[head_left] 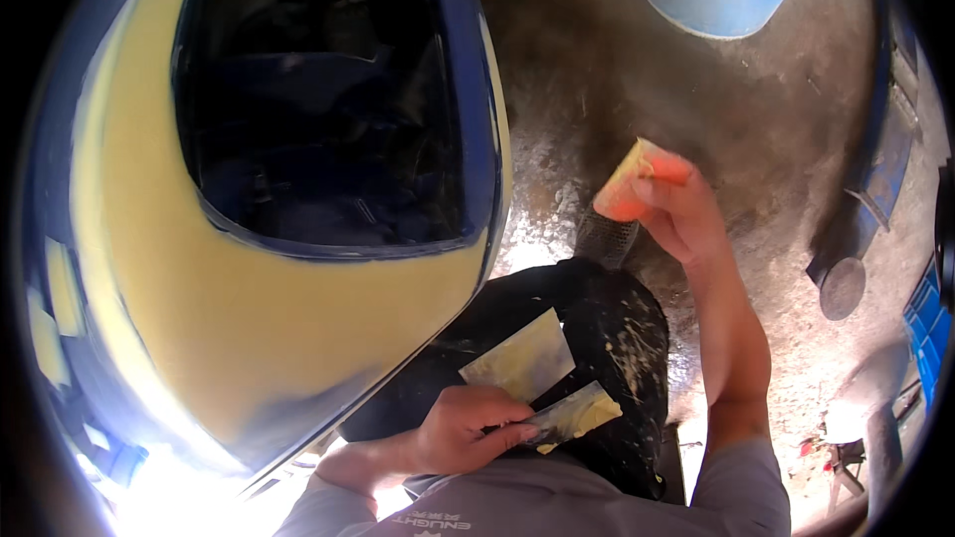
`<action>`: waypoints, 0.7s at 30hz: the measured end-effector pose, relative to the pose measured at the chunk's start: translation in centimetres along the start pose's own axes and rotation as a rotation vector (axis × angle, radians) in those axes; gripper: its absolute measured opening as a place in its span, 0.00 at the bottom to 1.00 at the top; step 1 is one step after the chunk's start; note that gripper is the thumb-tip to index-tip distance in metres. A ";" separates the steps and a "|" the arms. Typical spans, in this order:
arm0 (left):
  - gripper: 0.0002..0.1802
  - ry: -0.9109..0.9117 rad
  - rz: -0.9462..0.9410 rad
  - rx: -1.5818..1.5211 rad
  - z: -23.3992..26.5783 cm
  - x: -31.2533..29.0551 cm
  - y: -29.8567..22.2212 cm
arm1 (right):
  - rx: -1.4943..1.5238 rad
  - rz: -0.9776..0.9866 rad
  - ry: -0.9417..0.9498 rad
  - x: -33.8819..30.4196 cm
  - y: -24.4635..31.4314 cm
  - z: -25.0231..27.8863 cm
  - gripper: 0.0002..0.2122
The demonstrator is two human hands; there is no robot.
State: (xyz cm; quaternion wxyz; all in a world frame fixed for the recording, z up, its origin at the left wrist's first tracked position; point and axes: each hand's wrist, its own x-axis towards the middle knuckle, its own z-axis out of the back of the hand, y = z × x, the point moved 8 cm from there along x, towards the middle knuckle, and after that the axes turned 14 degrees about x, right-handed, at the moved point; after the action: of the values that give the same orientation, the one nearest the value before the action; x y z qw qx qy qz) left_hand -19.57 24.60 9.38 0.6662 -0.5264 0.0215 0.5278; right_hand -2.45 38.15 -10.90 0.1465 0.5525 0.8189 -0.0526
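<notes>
Putty knives (557, 416) pinched in left hand (463, 430), grip closed, blades angled up-right over dark knee. Orange block (637, 182) clamped in right hand (686, 214), grip shut, raised right of yellow-filled blue panel (259, 328); left hand nearer panel.

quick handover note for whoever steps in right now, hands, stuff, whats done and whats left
Left hand: gripping a putty knife loaded with yellowish filler, over the person's dark trouser knee; a second filler-smeared blade lies there.
Right hand: raised, pinching an orange spreader block with filler on its edge.
Blue body panel to the left: a broad band of yellow filler is already spread around the opening.
Left: the filler on the knife and block is not yet applied.
</notes>
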 end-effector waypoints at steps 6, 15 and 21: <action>0.05 -0.046 0.048 0.023 0.9 0.7 0.0 | -0.570 0.443 -0.177 4.6 4.2 -7.5 0.15; 0.06 0.022 0.071 0.036 1.4 1.2 -0.4 | -0.995 0.973 -0.187 8.5 4.1 -15.4 0.12; 0.08 0.058 0.084 0.112 1.7 1.5 -0.8 | -1.387 1.336 0.099 9.3 1.9 -23.0 0.19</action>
State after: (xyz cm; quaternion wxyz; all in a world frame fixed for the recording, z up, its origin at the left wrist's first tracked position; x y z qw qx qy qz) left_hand -19.20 26.89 9.83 0.6709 -0.5020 0.0923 0.5380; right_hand -8.08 52.80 8.32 0.4055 0.6967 0.1897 0.5606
